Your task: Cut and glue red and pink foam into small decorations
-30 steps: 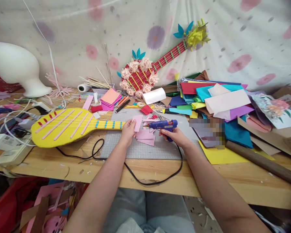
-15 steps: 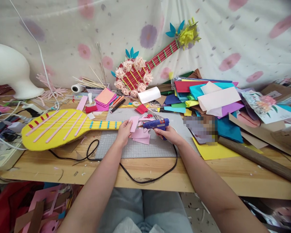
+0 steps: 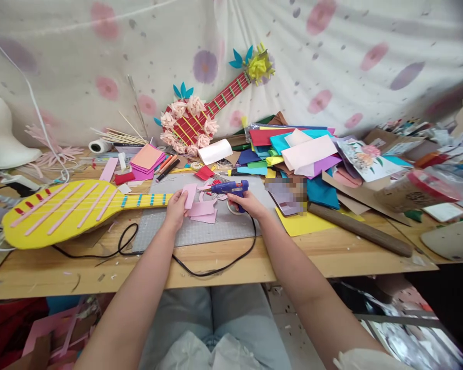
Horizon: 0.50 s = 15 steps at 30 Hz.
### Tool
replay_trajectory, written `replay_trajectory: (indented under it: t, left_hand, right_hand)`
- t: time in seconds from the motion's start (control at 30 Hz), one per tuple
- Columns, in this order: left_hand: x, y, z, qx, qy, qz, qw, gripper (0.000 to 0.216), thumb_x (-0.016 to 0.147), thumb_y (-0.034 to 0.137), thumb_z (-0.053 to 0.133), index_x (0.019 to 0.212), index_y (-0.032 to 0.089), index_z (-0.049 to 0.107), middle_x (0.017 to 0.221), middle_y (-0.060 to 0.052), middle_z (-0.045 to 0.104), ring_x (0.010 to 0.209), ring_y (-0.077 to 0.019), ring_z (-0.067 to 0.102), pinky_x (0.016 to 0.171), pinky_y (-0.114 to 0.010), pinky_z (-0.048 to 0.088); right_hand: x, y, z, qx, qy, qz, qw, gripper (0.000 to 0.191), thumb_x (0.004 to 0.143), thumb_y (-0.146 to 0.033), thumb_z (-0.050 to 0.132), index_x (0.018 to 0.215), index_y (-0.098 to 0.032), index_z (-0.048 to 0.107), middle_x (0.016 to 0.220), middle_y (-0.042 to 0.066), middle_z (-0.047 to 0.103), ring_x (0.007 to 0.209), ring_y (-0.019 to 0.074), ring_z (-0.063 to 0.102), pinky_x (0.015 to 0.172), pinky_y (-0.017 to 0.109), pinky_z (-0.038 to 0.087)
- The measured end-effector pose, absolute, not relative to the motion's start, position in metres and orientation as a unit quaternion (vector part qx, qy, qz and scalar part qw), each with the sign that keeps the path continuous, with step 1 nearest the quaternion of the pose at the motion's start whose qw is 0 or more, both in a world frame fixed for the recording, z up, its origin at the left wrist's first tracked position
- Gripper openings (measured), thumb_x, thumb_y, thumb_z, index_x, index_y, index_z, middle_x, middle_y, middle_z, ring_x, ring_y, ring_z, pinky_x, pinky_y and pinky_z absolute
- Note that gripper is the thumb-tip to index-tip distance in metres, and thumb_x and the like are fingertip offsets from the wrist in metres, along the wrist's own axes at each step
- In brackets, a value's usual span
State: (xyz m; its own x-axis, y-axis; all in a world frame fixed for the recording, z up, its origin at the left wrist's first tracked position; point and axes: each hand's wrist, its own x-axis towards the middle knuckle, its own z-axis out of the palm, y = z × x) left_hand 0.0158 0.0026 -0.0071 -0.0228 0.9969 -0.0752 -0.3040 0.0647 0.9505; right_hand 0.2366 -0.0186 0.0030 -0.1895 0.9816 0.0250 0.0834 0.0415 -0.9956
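Note:
My left hand point(image 3: 176, 207) pinches a small pink paper square point(image 3: 189, 195) and holds it upright over the grey cutting mat point(image 3: 200, 231). My right hand point(image 3: 247, 203) grips a blue hot glue gun point(image 3: 228, 188), whose nozzle points left at the held square. More pink paper pieces point(image 3: 203, 211) lie on the mat between my hands. The glue gun's black cord point(image 3: 200, 267) loops over the table's front edge. A yellow paper guitar point(image 3: 65, 209) with pink strips lies to the left, its neck ending near my left hand.
A red paper guitar with paper flowers point(image 3: 195, 121) leans on the dotted cloth behind. A heap of coloured paper sheets point(image 3: 293, 149) fills the right, with a brown roll point(image 3: 360, 230), a yellow sheet point(image 3: 299, 224) and a stack of pink squares point(image 3: 146, 160). A white foam head point(image 3: 2, 139) and cables stand far left.
The view has swung right, so everything sits further left in the picture. My hands keep the same hold; the glue gun's nozzle stays by the pink square.

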Motion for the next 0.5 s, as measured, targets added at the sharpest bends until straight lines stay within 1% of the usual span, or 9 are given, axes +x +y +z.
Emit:
replay_trajectory:
  t: [0.23, 0.5]
  left_hand:
    - [0.0159, 0.0003, -0.0071, 0.396, 0.443, 0.567, 0.570, 0.022, 0.069, 0.032, 0.060, 0.082, 0.016, 0.050, 0.043, 0.011, 0.043, 0.027, -0.0014, 0.023, 0.026, -0.014, 0.017]
    - [0.0135, -0.0067, -0.0046, 0.409, 0.444, 0.571, 0.556, 0.026, 0.065, 0.032, 0.063, 0.081, 0.016, 0.052, 0.042, 0.011, 0.042, 0.026, -0.0018, 0.025, 0.025, -0.014, 0.019]
  right_hand:
    - [0.2401, -0.0158, 0.0016, -0.452, -0.589, 0.505, 0.440, 0.040, 0.065, -0.053, 0.064, 0.067, -0.014, 0.054, 0.058, -0.002, 0.052, 0.046, 0.0048, 0.040, 0.044, 0.021, 0.029]
    - [0.2369, -0.0154, 0.0080, -0.460, -0.588, 0.516, 0.420, 0.042, 0.061, -0.056, 0.065, 0.069, -0.016, 0.055, 0.060, -0.001, 0.055, 0.045, 0.0059, 0.040, 0.043, 0.021, 0.029]
